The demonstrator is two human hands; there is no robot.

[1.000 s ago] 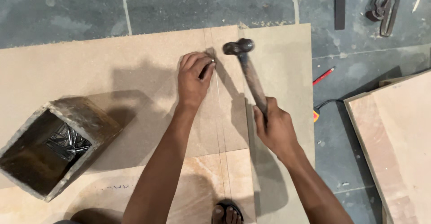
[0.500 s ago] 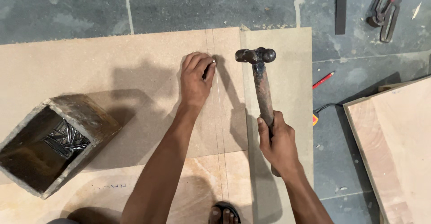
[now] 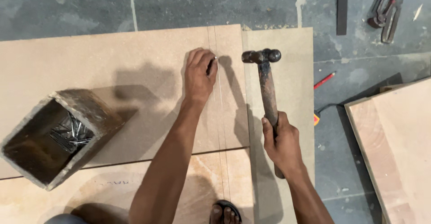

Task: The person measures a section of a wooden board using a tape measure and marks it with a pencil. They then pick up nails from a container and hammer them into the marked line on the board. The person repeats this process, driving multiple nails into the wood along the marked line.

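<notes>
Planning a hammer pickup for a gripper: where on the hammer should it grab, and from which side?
Take the hammer low on its long, straight handle, near the end, where the right hand wraps it now; that probably gives the most swing. Come from the handle end, the side nearest the person, since the heavy head points away towards the left hand, which pinches a nail on the board.

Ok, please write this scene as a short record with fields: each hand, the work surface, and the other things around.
left hand: pinches a small nail upright on the board
right hand: grips the hammer, head raised beside the nail
board: tan sheet on the floor, pencil lines along it
box: open, holds nails
floor: red pencil, dark tools at top right
</notes>
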